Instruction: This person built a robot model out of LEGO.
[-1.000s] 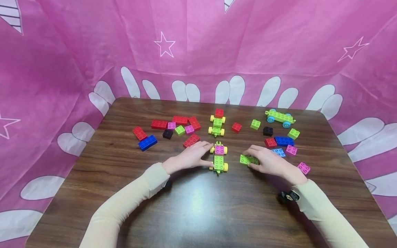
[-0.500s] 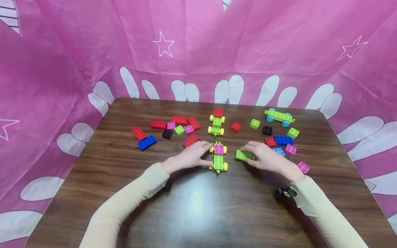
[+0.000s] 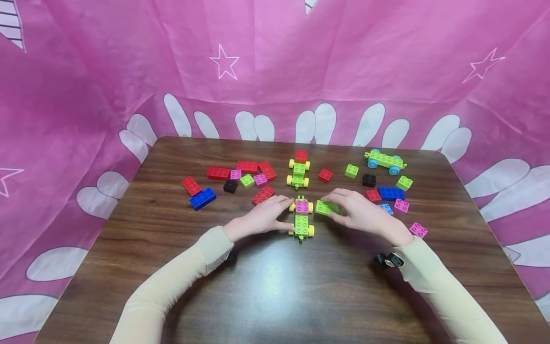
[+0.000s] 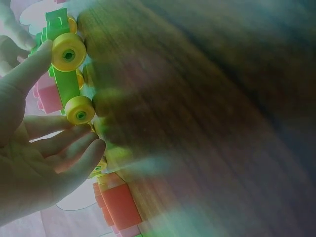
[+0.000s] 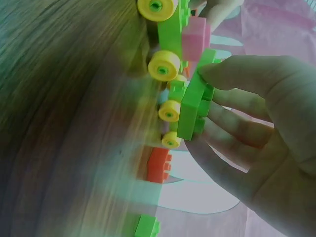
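A small green wheeled toy car (image 3: 301, 225) with yellow wheels stands mid-table, a pink brick (image 3: 302, 206) on its far part. My left hand (image 3: 263, 215) holds it from the left side, thumb at the near wheel (image 4: 69, 52) and fingertips by the far wheel (image 4: 79, 109). Just right of the car, my right hand (image 3: 363, 216) pinches a lime green building brick (image 3: 323, 208) between thumb and fingers. In the right wrist view this brick (image 5: 193, 108) is raised off the table, studs toward the palm. The fingers partly cover it in the head view.
Beyond the car stands another yellow-wheeled car (image 3: 298, 174) with a red brick (image 3: 301, 155) at its end. A blue-wheeled car base (image 3: 385, 159) is at the back right. Loose bricks lie left, including a blue one (image 3: 203, 198), and right, including a dark blue one (image 3: 391, 193).
My right hand has carried the green brick leftward and slightly away from me, closer to the car. My left hand has kept its place at the car.
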Available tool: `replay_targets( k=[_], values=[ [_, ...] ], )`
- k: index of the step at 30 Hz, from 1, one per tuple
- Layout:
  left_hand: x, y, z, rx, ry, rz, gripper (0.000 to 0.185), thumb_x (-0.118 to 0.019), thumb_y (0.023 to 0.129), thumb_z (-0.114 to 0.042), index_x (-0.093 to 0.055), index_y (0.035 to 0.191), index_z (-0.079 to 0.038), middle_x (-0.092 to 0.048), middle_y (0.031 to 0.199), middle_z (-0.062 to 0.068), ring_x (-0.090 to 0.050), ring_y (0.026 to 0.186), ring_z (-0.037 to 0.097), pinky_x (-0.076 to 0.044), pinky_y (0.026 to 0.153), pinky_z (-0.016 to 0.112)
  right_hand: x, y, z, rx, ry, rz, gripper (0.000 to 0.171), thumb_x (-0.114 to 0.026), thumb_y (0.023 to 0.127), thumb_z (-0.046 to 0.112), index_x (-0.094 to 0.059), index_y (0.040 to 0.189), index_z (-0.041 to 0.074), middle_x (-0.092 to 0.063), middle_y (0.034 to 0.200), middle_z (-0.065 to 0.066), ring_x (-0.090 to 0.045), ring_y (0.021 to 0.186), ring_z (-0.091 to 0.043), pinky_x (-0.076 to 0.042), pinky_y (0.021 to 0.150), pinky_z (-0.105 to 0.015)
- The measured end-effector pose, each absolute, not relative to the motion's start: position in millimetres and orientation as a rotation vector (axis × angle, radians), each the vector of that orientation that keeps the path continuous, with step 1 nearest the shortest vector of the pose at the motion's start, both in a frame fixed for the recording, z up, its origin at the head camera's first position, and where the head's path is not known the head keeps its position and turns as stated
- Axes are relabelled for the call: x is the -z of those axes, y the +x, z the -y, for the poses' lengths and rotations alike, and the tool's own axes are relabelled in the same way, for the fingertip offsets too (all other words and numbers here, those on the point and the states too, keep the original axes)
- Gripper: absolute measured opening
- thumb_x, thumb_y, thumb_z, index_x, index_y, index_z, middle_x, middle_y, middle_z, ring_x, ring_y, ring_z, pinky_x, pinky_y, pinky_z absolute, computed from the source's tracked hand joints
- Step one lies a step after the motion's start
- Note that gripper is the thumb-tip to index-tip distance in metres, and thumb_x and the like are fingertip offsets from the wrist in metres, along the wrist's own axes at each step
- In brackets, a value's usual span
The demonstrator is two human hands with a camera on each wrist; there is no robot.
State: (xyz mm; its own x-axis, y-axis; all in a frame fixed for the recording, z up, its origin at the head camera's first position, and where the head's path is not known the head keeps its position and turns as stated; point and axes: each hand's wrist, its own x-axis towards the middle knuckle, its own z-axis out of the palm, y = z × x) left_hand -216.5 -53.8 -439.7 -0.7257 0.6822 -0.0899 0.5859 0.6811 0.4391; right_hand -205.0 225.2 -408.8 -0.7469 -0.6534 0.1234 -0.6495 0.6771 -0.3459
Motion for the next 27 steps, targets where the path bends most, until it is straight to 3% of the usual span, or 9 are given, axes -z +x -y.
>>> replay_targets(
  k=[14,27],
  values=[
    [438,-216,54,-0.627,1.032,-2.646,0.081,-0.074,0.086,-0.045,-0.044,0.147,-0.001,-0.052,0.149,0.014,-0.049,0.137,0.029,-0.039,0.116,0.044,406,-207,-200,0.637,-1.04,-2.908,0.039,-0.077,0.086,0.017,-0.067,0.122,0.007,-0.07,0.116,-0.008,-0.067,0.108,-0.021,-0.058,0.092,-0.041],
    [440,-219,54,-0.636,1.032,-2.641,0.079,-0.074,0.085,-0.048,-0.047,0.146,-0.005,-0.054,0.147,0.011,-0.051,0.135,0.027,-0.041,0.115,0.043,409,-205,-189,0.7,-0.972,-2.905,0.039,-0.078,0.085,0.02,-0.067,0.12,0.006,-0.071,0.11,-0.008,-0.066,0.092,-0.016,-0.06,0.081,-0.035]
  ],
)
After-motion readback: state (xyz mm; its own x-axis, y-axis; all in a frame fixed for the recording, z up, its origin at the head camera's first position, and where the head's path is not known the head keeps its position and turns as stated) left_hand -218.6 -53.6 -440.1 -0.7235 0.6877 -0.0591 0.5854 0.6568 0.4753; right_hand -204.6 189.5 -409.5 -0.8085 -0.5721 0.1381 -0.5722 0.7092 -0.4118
